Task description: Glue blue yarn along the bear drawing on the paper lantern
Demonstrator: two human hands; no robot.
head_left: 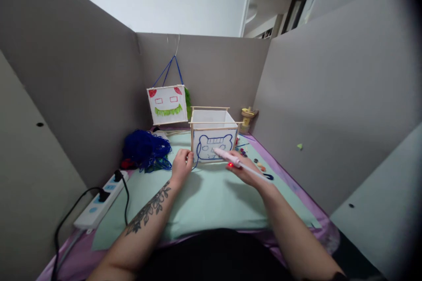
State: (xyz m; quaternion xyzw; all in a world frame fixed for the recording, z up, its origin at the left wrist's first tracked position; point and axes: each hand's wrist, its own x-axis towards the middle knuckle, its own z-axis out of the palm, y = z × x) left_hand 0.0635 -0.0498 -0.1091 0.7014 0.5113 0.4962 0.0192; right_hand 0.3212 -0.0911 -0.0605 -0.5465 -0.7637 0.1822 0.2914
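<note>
A white box (215,156) with thin wooden sticks along its edges stands upright on the green mat, its top uncovered. Its near face carries an animal head outlined in blue, with blue yarn (198,160) along the left side and a loose end hanging below. My left hand (182,164) is closed at the box's lower left edge, fingers against the corner stick. In my right hand (242,171) is a slim pale pink glue gun (227,156), gripped like a pen; a translucent stick trails from its rear. Its tip is over the drawn face; contact cannot be made out. A red light glows beneath it.
A tangle of blue yarn (145,149) lies at left, near a white power strip (102,202) with black plugs. A decorated white lantern (168,116) hangs from the back partition. Small coloured pieces (259,164) lie right of the box; a yellow tape roll (246,116) stands behind.
</note>
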